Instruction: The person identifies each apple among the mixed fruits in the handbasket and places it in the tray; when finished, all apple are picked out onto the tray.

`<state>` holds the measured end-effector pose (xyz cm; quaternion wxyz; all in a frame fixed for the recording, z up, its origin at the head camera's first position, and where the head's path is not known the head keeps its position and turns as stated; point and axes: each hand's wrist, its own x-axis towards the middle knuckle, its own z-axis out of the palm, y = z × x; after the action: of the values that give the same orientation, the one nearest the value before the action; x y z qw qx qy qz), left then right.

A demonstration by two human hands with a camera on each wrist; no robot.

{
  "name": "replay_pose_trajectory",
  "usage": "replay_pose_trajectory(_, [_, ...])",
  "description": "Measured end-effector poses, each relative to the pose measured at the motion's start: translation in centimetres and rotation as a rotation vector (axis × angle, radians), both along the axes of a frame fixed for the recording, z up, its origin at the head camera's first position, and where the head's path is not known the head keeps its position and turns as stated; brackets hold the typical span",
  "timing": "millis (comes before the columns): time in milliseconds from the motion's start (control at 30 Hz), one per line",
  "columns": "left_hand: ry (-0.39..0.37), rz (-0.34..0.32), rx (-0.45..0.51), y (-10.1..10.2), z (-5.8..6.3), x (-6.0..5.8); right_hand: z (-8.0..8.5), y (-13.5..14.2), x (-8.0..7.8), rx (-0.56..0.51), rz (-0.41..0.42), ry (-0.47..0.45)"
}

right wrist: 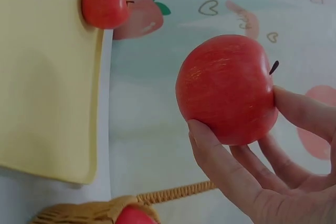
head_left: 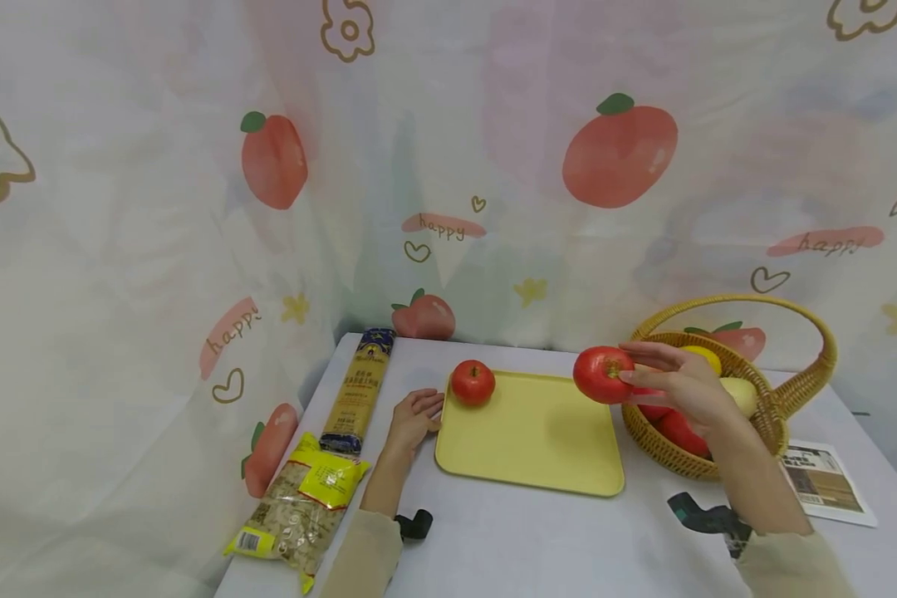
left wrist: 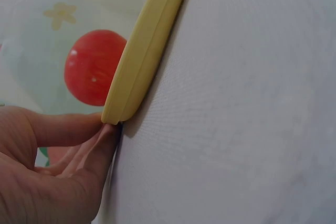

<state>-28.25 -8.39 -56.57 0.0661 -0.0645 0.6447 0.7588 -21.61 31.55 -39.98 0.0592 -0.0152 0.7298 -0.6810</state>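
My right hand (head_left: 691, 390) holds a red apple (head_left: 602, 374) above the right end of a yellow tray (head_left: 531, 472). In the right wrist view, thumb and fingertips grip the apple (right wrist: 226, 90) around its sides, its dark stem pointing to the upper right. At the tray's left edge, my left hand (head_left: 413, 422) pinches the rim; the left wrist view has its thumb and fingers (left wrist: 71, 129) at the corner of the tray (left wrist: 144, 45). Another red apple (head_left: 473, 383) sits in the tray's far left corner.
A wicker basket (head_left: 777, 407) with a tall handle stands right of the tray, holding several red and yellow fruits. A white flat package (head_left: 830, 486) lies beside it. To the left lie a long pasta pack (head_left: 359, 390) and a yellow-and-clear bag (head_left: 299, 507). A printed curtain hangs behind.
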Motion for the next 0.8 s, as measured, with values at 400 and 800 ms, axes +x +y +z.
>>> replay_pose_trajectory(400, [-0.004, 0.003, 0.023, -0.1, -0.1, -0.2, -1.3, -3.2, -2.6, 0.065, 0.019, -0.041])
replay_pose_trajectory(800, [-0.004, -0.001, 0.019, -0.2, -0.3, -0.3, -3.3, -5.4, -5.0, 0.043, 0.033, -0.072])
